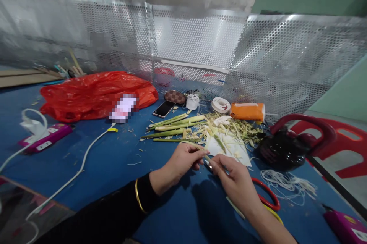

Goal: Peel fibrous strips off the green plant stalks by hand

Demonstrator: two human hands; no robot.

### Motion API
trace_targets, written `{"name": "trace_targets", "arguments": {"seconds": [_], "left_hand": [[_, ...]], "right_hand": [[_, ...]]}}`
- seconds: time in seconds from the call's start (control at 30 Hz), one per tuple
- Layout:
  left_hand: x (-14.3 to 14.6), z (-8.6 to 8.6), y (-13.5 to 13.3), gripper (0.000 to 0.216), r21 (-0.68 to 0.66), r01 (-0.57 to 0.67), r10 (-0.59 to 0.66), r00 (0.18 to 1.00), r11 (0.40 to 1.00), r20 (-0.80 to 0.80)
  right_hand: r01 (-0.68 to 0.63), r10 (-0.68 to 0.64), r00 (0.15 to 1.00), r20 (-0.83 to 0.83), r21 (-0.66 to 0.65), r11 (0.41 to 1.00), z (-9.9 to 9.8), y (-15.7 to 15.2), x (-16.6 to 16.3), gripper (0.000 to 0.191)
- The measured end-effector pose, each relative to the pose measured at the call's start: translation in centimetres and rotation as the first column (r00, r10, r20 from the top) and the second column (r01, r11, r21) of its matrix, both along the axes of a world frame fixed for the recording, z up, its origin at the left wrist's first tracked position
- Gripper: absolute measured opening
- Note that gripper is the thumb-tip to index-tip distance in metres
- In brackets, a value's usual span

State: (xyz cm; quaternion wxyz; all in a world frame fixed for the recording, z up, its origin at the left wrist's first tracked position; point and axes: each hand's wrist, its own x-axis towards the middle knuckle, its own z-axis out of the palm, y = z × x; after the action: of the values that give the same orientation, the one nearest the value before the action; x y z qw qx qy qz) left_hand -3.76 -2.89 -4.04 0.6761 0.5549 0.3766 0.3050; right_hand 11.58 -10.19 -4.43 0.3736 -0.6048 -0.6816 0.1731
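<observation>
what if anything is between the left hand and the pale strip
Nothing visible: the left hand pinches the pale strip directly. The metal tool in the right hand is close by, not between them.

Red plastic bag (77, 99) near a purple power strip (59, 132); checkered case (175, 97) beside a dark phone (164, 109)

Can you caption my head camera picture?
Left hand pinches a pale strip, right hand holds a shiny piece, near green stalks.

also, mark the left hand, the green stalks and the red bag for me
Left hand (181, 160): head view, on the back of the hand.
Green stalks (165, 133): head view, mid-length on one stalk of the group.
Red bag (78, 97): head view, on its crumpled side, left of middle.
</observation>
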Motion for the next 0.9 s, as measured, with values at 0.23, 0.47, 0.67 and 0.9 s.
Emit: {"name": "trace_targets", "arguments": {"seconds": [0.23, 0.47, 0.67, 0.9], "left_hand": [[-0.4, 2.0, 0.9, 0.04, -0.064, 0.08, -0.076, 0.995, 0.995, 0.067], [-0.1, 3.9, 4.2, 0.051, -0.023, 0.192, -0.19, 0.979, 0.981, 0.068], [0.6, 2.2, 4.8, 0.044, -0.037, 0.105, -0.104, 0.994, 0.994, 0.027], [0.7, 1.1, 5.1, 0.033, -0.016, 0.146, -0.147, 0.989, 0.989, -0.013]], "right_hand": [[0.033, -0.067, 0.928, -0.366, -0.097, 0.995, 2.7, 2.5, 1.1, 0.034], [-0.147, 0.019, 0.73, -0.683, -0.13, 0.981, 5.5, 6.4, 0.9, 0.032], [-0.025, -0.029, 0.79, -0.612, -0.08, 0.997, 3.6, 7.9, 0.3, 0.029], [0.06, -0.101, 0.828, -0.551, -0.093, 0.994, 2.1, 8.0, 0.2, 0.024]]}}
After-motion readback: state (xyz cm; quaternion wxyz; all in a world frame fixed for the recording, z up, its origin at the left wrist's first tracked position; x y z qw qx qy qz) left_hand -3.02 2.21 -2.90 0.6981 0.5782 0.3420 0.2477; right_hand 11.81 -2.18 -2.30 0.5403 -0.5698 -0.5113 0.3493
